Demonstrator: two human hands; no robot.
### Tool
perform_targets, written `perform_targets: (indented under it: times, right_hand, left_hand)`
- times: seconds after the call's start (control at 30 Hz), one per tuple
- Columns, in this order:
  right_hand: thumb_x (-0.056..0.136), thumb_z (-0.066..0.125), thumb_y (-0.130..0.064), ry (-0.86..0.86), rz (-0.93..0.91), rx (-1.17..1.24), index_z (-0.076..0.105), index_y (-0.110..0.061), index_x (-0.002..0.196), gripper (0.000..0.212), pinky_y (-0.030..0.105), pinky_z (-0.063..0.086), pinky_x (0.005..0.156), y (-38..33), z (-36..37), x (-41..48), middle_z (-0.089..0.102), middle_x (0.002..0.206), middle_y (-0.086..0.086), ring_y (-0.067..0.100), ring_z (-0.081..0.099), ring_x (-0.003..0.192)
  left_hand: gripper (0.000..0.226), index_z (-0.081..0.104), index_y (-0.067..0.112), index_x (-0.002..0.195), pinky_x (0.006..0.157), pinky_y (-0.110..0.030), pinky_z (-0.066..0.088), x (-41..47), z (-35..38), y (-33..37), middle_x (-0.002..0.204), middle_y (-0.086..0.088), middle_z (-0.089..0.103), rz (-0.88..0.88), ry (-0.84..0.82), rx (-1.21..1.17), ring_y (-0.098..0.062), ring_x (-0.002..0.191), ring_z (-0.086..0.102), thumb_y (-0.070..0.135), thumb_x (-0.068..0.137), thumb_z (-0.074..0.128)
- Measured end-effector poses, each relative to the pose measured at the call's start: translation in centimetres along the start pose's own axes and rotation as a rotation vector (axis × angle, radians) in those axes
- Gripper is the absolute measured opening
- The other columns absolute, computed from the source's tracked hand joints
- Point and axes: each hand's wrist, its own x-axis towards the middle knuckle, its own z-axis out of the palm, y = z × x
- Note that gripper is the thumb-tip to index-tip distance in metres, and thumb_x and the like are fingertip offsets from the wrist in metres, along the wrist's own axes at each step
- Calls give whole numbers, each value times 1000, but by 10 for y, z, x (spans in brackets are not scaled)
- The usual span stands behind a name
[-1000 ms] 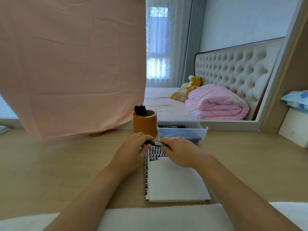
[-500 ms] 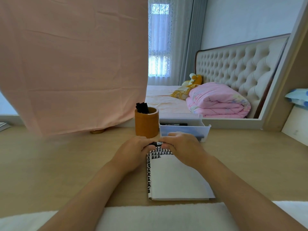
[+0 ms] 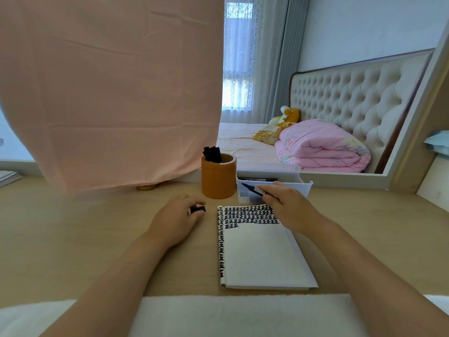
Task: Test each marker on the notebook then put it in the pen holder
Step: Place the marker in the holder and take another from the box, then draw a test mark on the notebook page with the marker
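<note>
The slim black marker [image 3: 255, 189], uncapped, is sitting in the pinching fingers of the right hand [image 3: 289, 207], its tip pointing far and left, hovering just past the far edge of the open white notebook [image 3: 262, 254], near the pale plastic bin [image 3: 305, 186]. The left hand [image 3: 177, 217] is resting on the light wooden worktop [image 3: 73, 227] left of the notebook, its fingers pinching the small black cap [image 3: 198, 209]. The round orange pen holder [image 3: 218, 181] is standing just beyond, already holding other black markers [image 3: 212, 154]. To test well, I judge the tip should be swinging down onto the blank space right of the short last row of marks, pressing lightly, with the cap held ready for closing.
</note>
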Motion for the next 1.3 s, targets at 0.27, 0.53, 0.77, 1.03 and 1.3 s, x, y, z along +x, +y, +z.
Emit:
perform_targets:
  times: [0.27, 0.53, 0.77, 1.03, 1.3]
  right_hand:
    - [105, 34, 1, -85, 93, 554, 66, -25, 113, 43, 25, 54, 55, -22, -4, 2, 61, 112, 7, 19, 68, 70]
    - [93, 65, -8, -8, 55, 691, 70, -20, 101, 16, 28, 52, 67, -22, 4, -2, 60, 79, 3, 18, 56, 69]
    - [98, 51, -3, -28, 175, 799, 63, -10, 105, 15, 24, 38, 43, -22, 17, -7, 66, 76, 14, 25, 61, 57]
    - [86, 71, -13, -45, 166, 430, 61, -19, 70, 20, 25, 45, 49, -25, 33, -8, 67, 59, -3, 11, 56, 49]
    - [83, 73, -12, -45, 168, 382, 59, -19, 68, 21, 17, 43, 51, -23, 36, -9, 64, 58, -11, -2, 56, 51]
  left_hand:
    - [26, 65, 35, 116, 90, -32, 44, -2, 10, 5, 110, 10, 59, 28, -19, 109, -11, 106, 45, 44, 94, 54]
    - [57, 44, 32, 144, 104, -29, 33, -6, 14, 39, 142, 13, 41, 145, -104, -63, -6, 128, 34, 54, 92, 52]
    - [90, 25, 27, 154, 114, -36, 25, -3, 22, 39, 158, 8, 25, 110, -295, 12, -14, 141, 25, 70, 77, 48]
    - [84, 27, 24, 153, 110, -30, 24, -3, 25, 38, 156, 8, 26, 119, -271, 2, -12, 139, 24, 62, 85, 57]
    - [85, 26, 25, 154, 111, -32, 24, -3, 24, 39, 157, 8, 25, 102, -282, 9, -12, 141, 23, 64, 85, 57]
